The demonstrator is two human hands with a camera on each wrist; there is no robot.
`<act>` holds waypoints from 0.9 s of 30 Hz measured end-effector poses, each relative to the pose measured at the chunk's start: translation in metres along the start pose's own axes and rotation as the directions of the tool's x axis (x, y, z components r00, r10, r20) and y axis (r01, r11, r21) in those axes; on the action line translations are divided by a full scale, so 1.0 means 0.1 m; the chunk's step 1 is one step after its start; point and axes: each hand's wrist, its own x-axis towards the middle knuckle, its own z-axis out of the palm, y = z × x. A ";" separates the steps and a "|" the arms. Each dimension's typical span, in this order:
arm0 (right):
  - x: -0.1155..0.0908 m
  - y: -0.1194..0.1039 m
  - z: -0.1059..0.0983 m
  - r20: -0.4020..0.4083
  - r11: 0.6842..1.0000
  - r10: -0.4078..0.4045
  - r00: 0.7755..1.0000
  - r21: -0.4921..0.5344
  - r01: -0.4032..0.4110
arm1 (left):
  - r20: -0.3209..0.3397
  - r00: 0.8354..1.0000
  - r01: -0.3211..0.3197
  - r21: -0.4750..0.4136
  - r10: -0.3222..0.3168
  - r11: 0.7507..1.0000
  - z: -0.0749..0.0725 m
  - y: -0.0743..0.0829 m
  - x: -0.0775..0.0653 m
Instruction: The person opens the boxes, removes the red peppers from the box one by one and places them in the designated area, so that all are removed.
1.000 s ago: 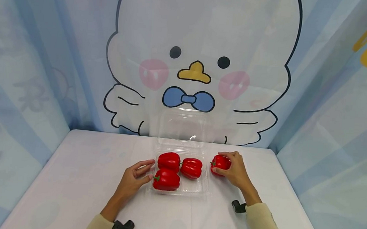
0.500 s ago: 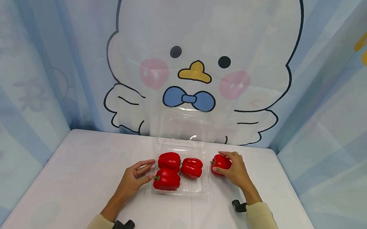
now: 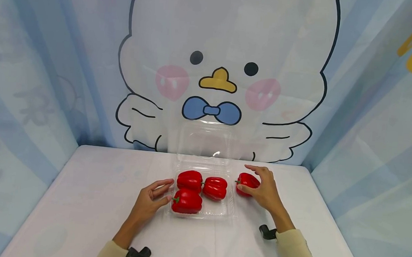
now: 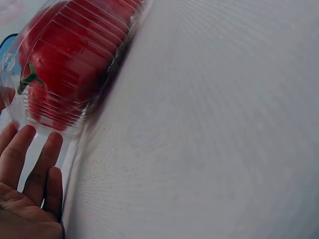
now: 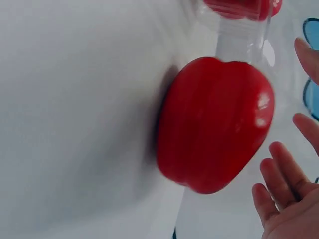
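Observation:
In the head view, a clear plastic clamshell box point(image 3: 218, 210) stands with its lid raised and three red bell peppers in it: one at the back left point(image 3: 190, 180), one at the front left point(image 3: 186, 201) and one on the right point(image 3: 215, 188). My left hand point(image 3: 146, 203) rests its fingertips at the box's left edge, fingers extended. To the right of the box, another red bell pepper point(image 3: 248, 184) lies on the table. Around it my right hand point(image 3: 266, 192) is spread; the right wrist view shows its fingers point(image 5: 281, 179) standing apart from the pepper point(image 5: 214, 124).
The transparent lid point(image 3: 205, 142) leans up at the table's back edge, in front of a curtain point(image 3: 226, 27) with a cartoon bird. A white cloth covers the table point(image 3: 92, 192). Curtains also hang on both sides.
The right hand's fingers have lifted and spread away from the loose bell pepper, which stays on the table. The left hand and the box have not visibly moved.

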 end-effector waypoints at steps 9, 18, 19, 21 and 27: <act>-0.12 -0.30 0.04 -0.019 0.994 -0.089 0.996 0.057 0.090 | -0.014 1.000 0.015 -0.002 -0.015 1.000 0.00 -0.01 0.01; -0.21 -0.45 0.25 -0.009 0.980 -0.184 0.983 0.077 0.184 | -0.015 0.999 0.033 -0.012 -0.034 0.999 0.00 -0.01 0.00; -0.22 -0.46 0.27 -0.004 0.979 -0.187 0.982 0.084 0.187 | -0.014 0.999 0.034 -0.010 -0.034 0.999 0.00 -0.01 0.00; -0.24 -0.49 0.32 0.007 0.980 -0.185 0.983 0.081 0.184 | -0.011 1.000 0.027 -0.003 -0.027 1.000 0.00 -0.01 0.01; -0.26 -0.57 0.46 0.040 0.983 -0.178 0.983 0.043 0.177 | -0.009 0.999 0.033 -0.008 -0.033 0.999 -0.01 -0.02 0.01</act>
